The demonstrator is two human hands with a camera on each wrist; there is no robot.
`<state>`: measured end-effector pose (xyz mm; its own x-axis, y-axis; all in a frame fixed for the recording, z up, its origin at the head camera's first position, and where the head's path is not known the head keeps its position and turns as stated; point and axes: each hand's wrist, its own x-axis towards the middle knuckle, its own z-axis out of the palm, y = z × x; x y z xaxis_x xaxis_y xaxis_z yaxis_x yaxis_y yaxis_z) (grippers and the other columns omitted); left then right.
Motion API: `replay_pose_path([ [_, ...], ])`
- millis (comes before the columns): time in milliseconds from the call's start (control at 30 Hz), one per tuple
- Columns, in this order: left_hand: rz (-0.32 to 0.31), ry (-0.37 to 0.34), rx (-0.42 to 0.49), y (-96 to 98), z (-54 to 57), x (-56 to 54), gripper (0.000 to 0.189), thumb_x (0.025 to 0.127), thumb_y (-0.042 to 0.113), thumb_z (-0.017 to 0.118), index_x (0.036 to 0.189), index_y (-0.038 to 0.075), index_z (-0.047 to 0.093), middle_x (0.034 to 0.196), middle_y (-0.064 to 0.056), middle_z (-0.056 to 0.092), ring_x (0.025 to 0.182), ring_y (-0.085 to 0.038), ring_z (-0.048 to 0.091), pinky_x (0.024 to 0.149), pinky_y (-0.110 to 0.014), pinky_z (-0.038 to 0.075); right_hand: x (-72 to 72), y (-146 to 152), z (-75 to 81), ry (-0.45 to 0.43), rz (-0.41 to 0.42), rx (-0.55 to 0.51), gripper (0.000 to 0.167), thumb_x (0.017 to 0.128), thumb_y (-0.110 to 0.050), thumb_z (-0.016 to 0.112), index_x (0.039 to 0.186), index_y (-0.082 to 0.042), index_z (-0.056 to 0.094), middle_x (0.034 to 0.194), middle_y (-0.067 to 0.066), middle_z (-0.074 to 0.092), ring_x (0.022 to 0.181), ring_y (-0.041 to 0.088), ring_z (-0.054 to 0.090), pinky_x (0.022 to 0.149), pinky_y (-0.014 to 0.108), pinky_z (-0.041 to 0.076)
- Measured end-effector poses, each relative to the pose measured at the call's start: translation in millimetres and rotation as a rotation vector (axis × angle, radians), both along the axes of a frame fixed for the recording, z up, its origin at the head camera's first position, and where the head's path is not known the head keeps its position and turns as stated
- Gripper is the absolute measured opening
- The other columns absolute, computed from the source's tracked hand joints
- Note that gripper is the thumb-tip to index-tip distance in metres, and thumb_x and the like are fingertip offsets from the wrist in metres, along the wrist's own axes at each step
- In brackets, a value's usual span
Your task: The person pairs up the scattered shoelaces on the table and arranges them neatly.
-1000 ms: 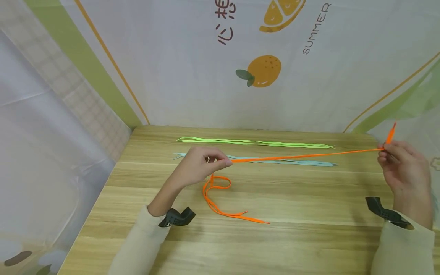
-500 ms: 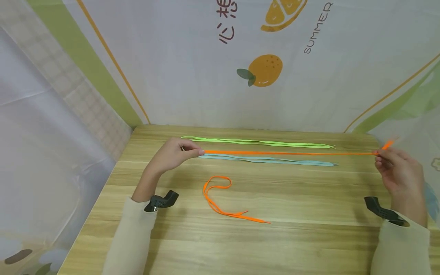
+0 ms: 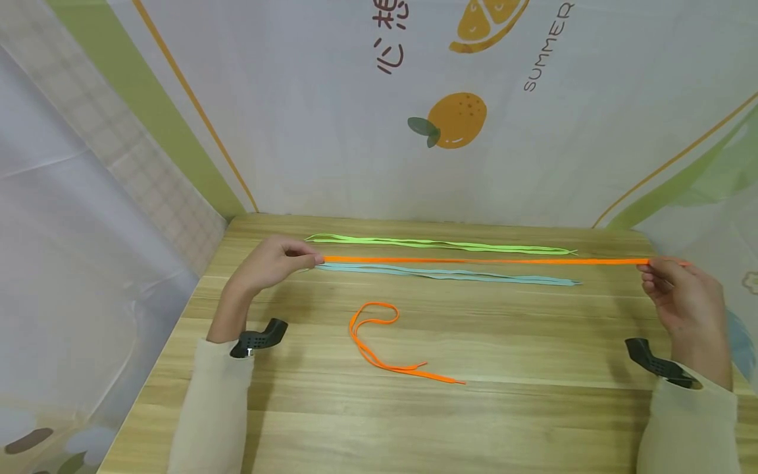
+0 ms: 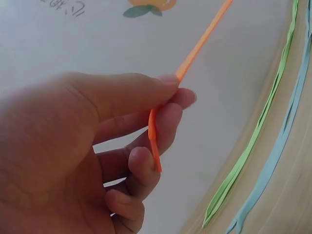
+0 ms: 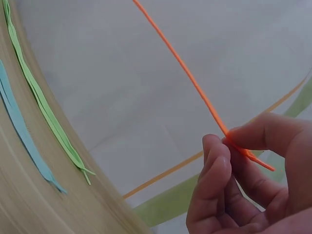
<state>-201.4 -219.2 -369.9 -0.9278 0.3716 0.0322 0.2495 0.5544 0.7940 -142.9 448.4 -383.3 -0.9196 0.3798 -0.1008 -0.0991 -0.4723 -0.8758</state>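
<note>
An orange shoelace [image 3: 474, 261] is stretched taut above the table between both hands. My left hand [image 3: 269, 263] pinches it near one end with thumb and fingertips; in the left wrist view a short tail of this lace [image 4: 152, 126] hangs below the thumb. At the other end my right hand [image 3: 687, 289] pinches it, and its tip [image 5: 265, 165] pokes out past the thumb in the right wrist view. A second orange shoelace [image 3: 367, 349] lies curved on the table, folded back with both tips towards the right.
Green laces [image 3: 438, 245] lie lengthwise along the back of the wooden table [image 3: 503, 421]. Light blue laces [image 3: 438, 273] lie parallel in front of them. A printed cloth [image 3: 331, 151] hangs behind the table's back edge, with more cloth at the sides.
My left hand has slid left along the orange lace to near its end, drawing it straight. The right hand has come slightly left and down, and less lace sticks out of it.
</note>
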Motion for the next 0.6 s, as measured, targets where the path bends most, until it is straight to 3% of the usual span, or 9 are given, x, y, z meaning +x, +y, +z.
replay_pose_path([
  [233,0.063,-0.001,-0.059,-12.2,3.5,3.5,0.021,0.106,0.027,0.076,0.11,0.01,0.087,0.114,-0.005,0.08,0.109,-0.024,0.069,0.097,-0.045,0.051,1.1,0.7,-0.7,-0.035,-0.012,0.045,0.021,0.105,0.008,0.067,0.089,0.004,0.08,0.083,0.011,0.077,0.068,0.016,0.074,0.059,0.023,0.058],
  [600,0.107,-0.057,-0.112,-25.9,2.1,3.9,0.024,0.107,0.025,0.074,0.115,0.005,0.085,0.121,-0.013,0.079,0.119,-0.033,0.068,0.103,-0.052,0.05,3.6,2.1,-7.3,-0.154,-0.001,0.262,0.023,0.102,0.004,0.074,0.086,-0.006,0.087,0.077,0.001,0.079,0.064,0.008,0.073,0.059,0.019,0.058],
])
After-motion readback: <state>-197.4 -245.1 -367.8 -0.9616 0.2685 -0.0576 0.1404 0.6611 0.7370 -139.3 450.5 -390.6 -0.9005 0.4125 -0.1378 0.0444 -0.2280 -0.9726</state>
